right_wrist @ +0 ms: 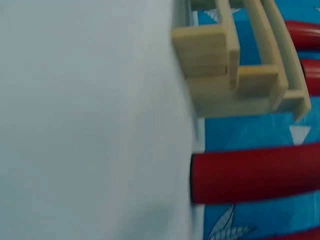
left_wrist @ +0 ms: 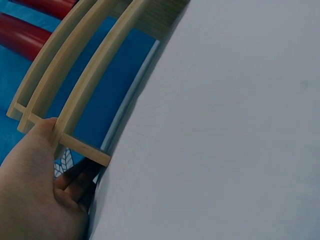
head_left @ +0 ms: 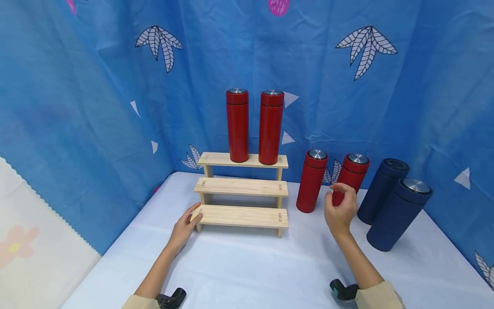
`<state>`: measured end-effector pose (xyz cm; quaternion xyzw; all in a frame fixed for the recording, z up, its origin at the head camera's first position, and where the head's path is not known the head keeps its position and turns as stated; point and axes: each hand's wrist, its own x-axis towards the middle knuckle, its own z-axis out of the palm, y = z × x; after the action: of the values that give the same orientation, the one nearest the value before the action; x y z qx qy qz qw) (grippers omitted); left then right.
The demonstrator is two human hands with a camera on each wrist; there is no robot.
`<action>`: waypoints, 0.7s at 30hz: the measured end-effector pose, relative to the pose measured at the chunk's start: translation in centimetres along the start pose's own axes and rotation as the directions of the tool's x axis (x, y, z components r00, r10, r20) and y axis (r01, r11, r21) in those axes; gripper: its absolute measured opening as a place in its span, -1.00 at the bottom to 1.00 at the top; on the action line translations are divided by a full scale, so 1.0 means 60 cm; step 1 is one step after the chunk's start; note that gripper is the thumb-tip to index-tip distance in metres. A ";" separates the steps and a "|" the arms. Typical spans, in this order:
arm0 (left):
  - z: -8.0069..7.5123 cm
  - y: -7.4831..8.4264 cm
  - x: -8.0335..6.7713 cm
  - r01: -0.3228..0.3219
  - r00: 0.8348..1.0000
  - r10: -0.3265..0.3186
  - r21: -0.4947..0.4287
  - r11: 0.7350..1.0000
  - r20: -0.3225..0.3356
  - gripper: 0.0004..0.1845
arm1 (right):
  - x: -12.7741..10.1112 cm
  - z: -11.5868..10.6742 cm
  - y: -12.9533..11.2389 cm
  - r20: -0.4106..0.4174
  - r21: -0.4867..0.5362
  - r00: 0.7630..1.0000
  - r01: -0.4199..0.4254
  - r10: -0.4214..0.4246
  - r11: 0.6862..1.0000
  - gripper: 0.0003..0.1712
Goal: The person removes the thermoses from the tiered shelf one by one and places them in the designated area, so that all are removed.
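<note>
Pale wood, three-step stand (head_left: pixel 242 189) sits on the white-covered surface (head_left: pixel 247 266), near the back, blue leaf-print cloth backdrop (head_left: pixel 96 107) behind it. We see two tall red cylindrical flasks with metal lids on the top step, upright, just beside each other: left one (head_left: pixel 237 125), right one (head_left: pixel 271 127).

Left hand (head_left: pixel 184 227) rests on the surface at the left end of the bottom step, fingers straight, fingertips touching the step's corner. In the left wrist view the thumb (left_wrist: pixel 42 132) presses against the end of the lowest slat; nothing is gripped, grip apart.

Right hand (head_left: pixel 340 208) is raised off the surface, right of the stand, fingers loosely curled, in front of the lower part of a tilted red flask (head_left: pixel 350 177). We cannot tell whether the fingers touch it; they do not plainly wrap it, so we read the grip as apart, holding nothing.

Another red flask (head_left: pixel 311 181) stands upright on the surface between the stand and the tilted one, just beside the stand's right end. The right wrist view shows one red flask (right_wrist: pixel 255 172) close to the stand's leg, blurred.

Two dark navy cylindrical flasks lean at far right, near each other: rear one (head_left: pixel 382 191), front one with silver lid (head_left: pixel 399 214).

Both wrists carry black camera mounts, beige sleeves at frame bottom.
</note>
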<state>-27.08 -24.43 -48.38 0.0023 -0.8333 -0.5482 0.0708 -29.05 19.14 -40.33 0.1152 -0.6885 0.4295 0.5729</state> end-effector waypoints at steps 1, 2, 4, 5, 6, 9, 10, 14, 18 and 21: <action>0.000 0.001 0.001 0.001 1.000 -0.001 -0.002 1.000 0.002 -0.37 | 0.006 0.017 -0.004 0.012 0.017 1.000 -0.002 0.002 1.000 -0.69; 0.000 0.002 0.001 0.002 1.000 -0.002 -0.002 1.000 0.007 -0.37 | 0.013 0.033 -0.009 0.023 0.034 1.000 -0.005 0.004 0.999 -0.68; 0.000 0.004 0.001 0.005 1.000 -0.005 0.006 1.000 0.009 -0.36 | 0.029 0.064 -0.020 0.059 0.072 0.998 -0.017 0.013 0.997 -0.65; 0.000 0.005 0.001 0.010 1.000 -0.010 0.007 1.000 0.006 -0.36 | 0.038 0.079 -0.026 0.079 0.100 0.996 -0.037 0.029 0.994 -0.62; -0.001 0.006 0.001 0.010 1.000 -0.010 0.008 1.000 0.004 -0.36 | 0.048 0.093 -0.033 0.104 0.123 0.994 -0.055 0.043 0.991 -0.60; -0.003 0.005 0.000 0.009 1.000 -0.009 0.010 1.000 -0.001 -0.35 | 0.077 0.135 -0.051 0.152 0.189 0.984 -0.124 0.096 0.974 -0.47; -0.003 0.004 0.000 0.007 1.000 -0.007 0.004 1.000 0.001 -0.36 | 0.087 0.149 -0.056 0.162 0.218 0.980 -0.147 0.112 0.965 -0.42; -0.002 0.004 -0.001 0.002 1.000 -0.001 -0.024 1.000 0.023 -0.37 | 0.126 0.193 -0.078 0.210 0.258 0.970 -0.180 0.126 0.949 -0.29; 0.001 0.004 0.000 0.001 1.000 -0.001 -0.025 1.000 0.020 -0.37 | 0.155 0.222 -0.097 0.310 0.270 0.941 -0.225 0.137 0.936 -0.16; 0.003 0.005 0.002 0.003 1.000 -0.003 -0.028 1.000 0.016 -0.36 | 0.170 0.239 -0.102 0.401 0.266 0.900 -0.294 0.172 0.918 -0.05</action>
<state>-27.18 -24.16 -48.19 -0.0018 -0.8260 -0.5600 0.0635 -38.23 8.47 -28.08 0.2011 -0.7139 0.5720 0.3503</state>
